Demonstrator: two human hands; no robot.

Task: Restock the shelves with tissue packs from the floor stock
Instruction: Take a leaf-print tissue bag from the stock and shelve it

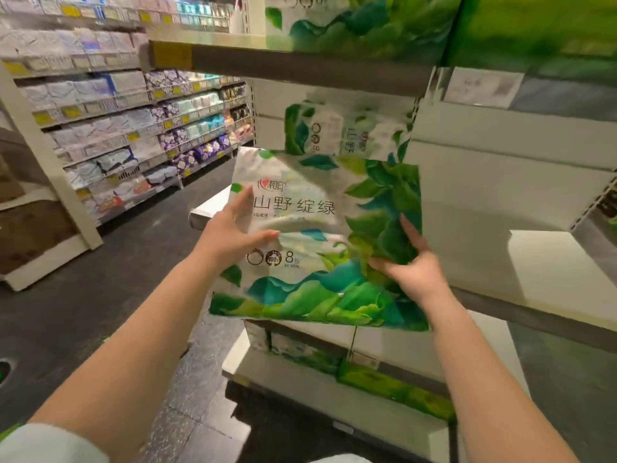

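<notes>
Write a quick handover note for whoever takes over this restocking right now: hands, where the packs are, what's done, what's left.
Left hand: fingers and thumb grip the held tissue pack at its left side.
Right hand: grips its lower right part.
The pack is up in front of the middle shelf, not yet on it.
Done: one matching pack stands at the back of that shelf; more on the top shelf and the lower shelf.
Left: slide this pack in. Floor stock is out of view.
</notes>
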